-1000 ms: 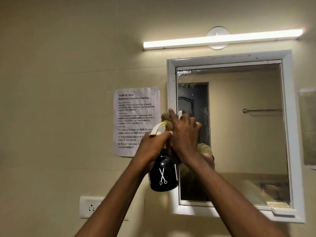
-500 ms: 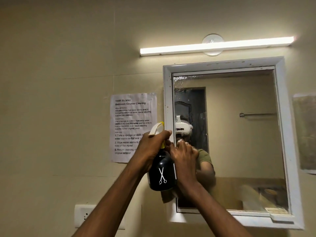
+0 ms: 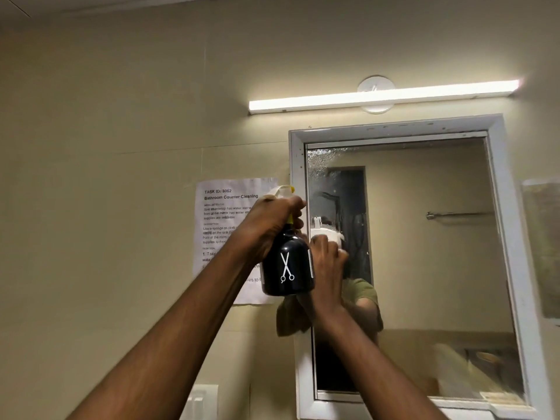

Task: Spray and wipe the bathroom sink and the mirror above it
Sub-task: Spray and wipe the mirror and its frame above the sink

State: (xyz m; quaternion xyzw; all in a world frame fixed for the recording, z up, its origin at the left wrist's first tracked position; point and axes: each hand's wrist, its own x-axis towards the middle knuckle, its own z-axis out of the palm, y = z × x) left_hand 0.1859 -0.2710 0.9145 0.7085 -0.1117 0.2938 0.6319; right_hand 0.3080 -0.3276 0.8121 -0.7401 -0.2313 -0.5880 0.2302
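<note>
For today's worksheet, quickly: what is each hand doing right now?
Left hand: grips the black spray bottle by its neck.
Right hand: at the mirror, fingers curled; what it holds cannot be told.

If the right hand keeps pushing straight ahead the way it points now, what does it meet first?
Most likely the mirror glass: the right hand is already at its left part, seemingly wiping, though whether they actually touch is unclear.

Light above mirror; notice left (bottle before it).
</note>
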